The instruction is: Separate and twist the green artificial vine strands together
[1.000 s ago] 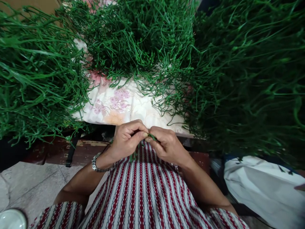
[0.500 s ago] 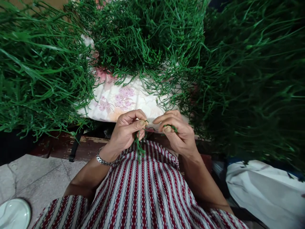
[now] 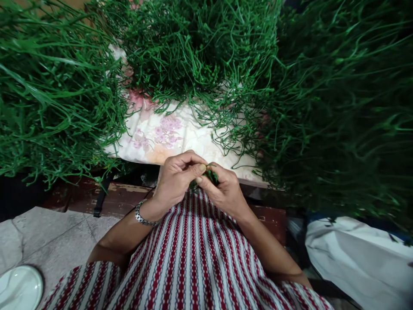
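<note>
My left hand [image 3: 176,178], with a metal watch on its wrist, pinches thin green stems between thumb and forefinger. Right beside it, my right hand [image 3: 224,189] is closed on a small bunch of green stems [image 3: 212,175] that shows between its fingers. The fingertips of both hands meet in front of the striped shirt, just below the edge of the flowered cloth [image 3: 167,131]. Part of what my left hand holds is hidden behind its fingers.
Green stems lie in large heaps at the left [image 3: 58,94], the centre back [image 3: 200,47] and the right [image 3: 342,107]. A white bag [image 3: 355,258] is at the lower right. At the lower left, a round white lid or dish [image 3: 21,286] rests near floor tiles.
My right hand has moved left to meet my left hand, which has shifted slightly right. The stems hanging below my left hand are now mostly hidden.
</note>
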Demonstrator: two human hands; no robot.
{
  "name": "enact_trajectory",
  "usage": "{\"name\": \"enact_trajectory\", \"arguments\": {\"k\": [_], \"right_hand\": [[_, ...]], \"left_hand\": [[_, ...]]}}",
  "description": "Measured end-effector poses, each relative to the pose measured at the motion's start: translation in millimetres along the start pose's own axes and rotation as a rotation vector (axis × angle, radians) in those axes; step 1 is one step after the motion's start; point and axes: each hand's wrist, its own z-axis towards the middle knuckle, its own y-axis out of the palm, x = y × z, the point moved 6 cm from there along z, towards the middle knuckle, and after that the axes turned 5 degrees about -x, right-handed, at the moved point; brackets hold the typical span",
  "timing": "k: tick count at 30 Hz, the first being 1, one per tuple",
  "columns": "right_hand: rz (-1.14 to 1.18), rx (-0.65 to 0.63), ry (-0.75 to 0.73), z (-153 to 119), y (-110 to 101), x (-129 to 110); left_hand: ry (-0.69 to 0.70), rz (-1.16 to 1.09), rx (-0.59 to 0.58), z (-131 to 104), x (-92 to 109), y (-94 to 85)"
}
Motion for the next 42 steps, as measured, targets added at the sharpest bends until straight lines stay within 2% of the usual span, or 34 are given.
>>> {"name": "enact_trajectory", "arguments": {"k": [2, 5, 9, 12, 14, 20, 25, 28, 31, 36, 42], "right_hand": [[0.064, 0.007, -0.024, -1, -3, 1], [0.171, 0.049, -0.030, -2, -9, 5], [0.277, 0.104, -0.019, -4, -11, 10], [0.298, 0.077, -0.046, -3, -9, 7], [0.254, 0.044, -0.072, -2, -8, 4], [0.092, -0.045, -0.188, -1, -10, -5], [-0.040, -0.132, -0.248, -1, -8, -7], [-0.098, -0.181, -0.231, 0, -6, -7], [-0.083, -0.177, -0.170, 2, -3, -5], [0.202, -0.130, -0.087, 5, 8, -1], [0.447, -0.141, 0.017, 10, 19, 9]], "left_hand": [[0.071, 0.085, 0.014, -2, 8, -2.4], [0.216, 0.329, 0.020, -11, 22, -5.7], [0.243, 0.561, -0.133, -21, 18, 1.1], [0.279, 0.546, -0.143, -23, 16, 0.7], [0.257, 0.530, -0.158, -23, 16, -0.4], [0.018, 0.447, -0.286, -22, 12, 1.4], [0.009, 0.424, -0.298, -17, 14, 6.2], [0.065, 0.431, -0.265, -14, 11, 4.7], [0.046, 0.309, -0.141, -15, 1, -2.8], [0.063, -0.109, 0.038, -16, -4, -6.4], [-0.001, -0.300, 0.067, -14, 1, -2.5]]}}
